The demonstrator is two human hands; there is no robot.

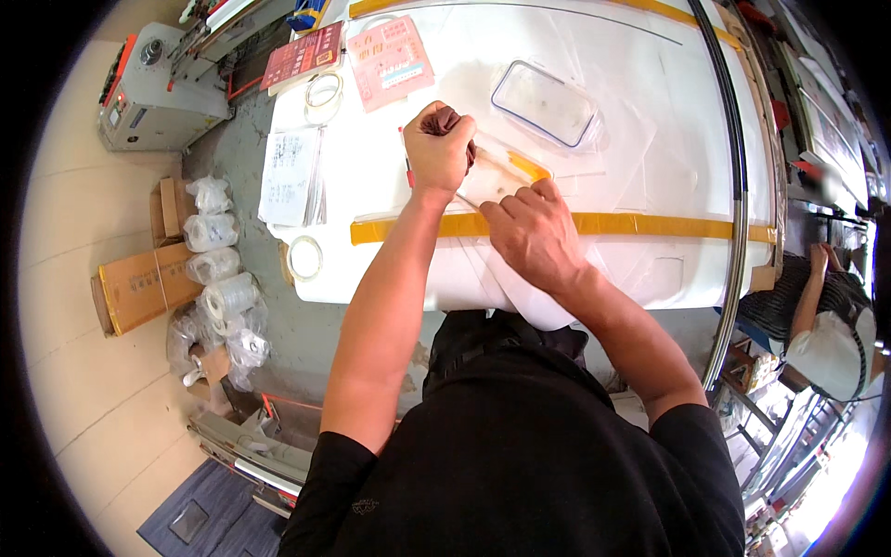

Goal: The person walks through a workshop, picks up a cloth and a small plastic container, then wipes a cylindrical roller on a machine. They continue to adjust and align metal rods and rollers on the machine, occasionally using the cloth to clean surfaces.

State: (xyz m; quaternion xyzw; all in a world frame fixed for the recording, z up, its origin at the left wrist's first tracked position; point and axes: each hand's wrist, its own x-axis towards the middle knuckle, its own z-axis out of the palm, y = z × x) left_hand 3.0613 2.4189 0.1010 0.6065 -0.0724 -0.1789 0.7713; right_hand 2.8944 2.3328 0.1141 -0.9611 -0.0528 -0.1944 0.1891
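My left hand (436,156) is closed around a bunched dark brown cloth (449,123) above the white table (445,51). My right hand (538,232) sits lower and to the right, knuckles up and fingers curled over the long yellow tape strip (650,224). A thin, narrow piece (468,200) shows between the two hands; its kind is unclear. Whatever the right fingers grip is hidden under them. Just beyond them is a short yellow-orange piece of tape (529,168) on clear film. A clear box-like container with a dark blue rim (546,102) rests farther back.
Tape rolls (304,258), a stack of papers (290,176), a pink sheet (391,61) and a red booklet (304,56) lie along the left side. A dark metal rail (736,176) crosses the right side. Another person (831,325) sits at far right.
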